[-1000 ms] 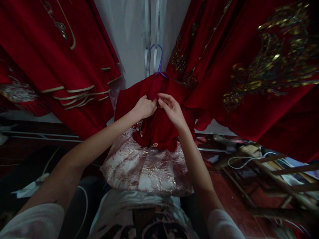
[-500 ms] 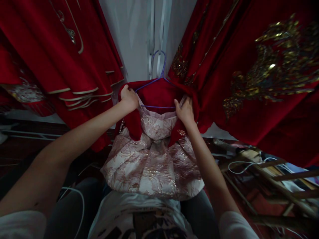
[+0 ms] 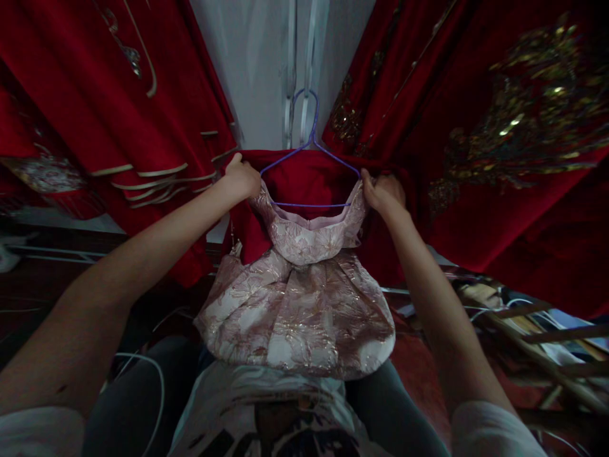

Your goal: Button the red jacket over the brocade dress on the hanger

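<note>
A pale pink brocade dress (image 3: 304, 311) hangs on a thin purple hanger (image 3: 313, 136) in front of me, its skirt spread above my lap. Behind its bodice lies a red cape (image 3: 309, 171), spread out to both sides. My left hand (image 3: 243, 178) is closed at the left shoulder, on the cape's edge beside the dress strap. At the right shoulder my right hand (image 3: 386, 192) grips the cape, with its thumb near the hanger's end. The fingers of both hands are partly hidden by cloth. A beaded strand (image 3: 234, 238) dangles at the left.
Red garments with pale trim (image 3: 157, 184) hang at the left. On the right hangs red cloth with gold sequins (image 3: 514, 127). Metal rods (image 3: 289, 76) run up behind the hanger. A wooden rack (image 3: 547, 355) stands at lower right, and a white cable (image 3: 159, 381) loops at lower left.
My right hand has moved right and slightly up, drawing the red cape's front flap off the dress. The left flap is also pulled back, so the bodice and straps show more.
</note>
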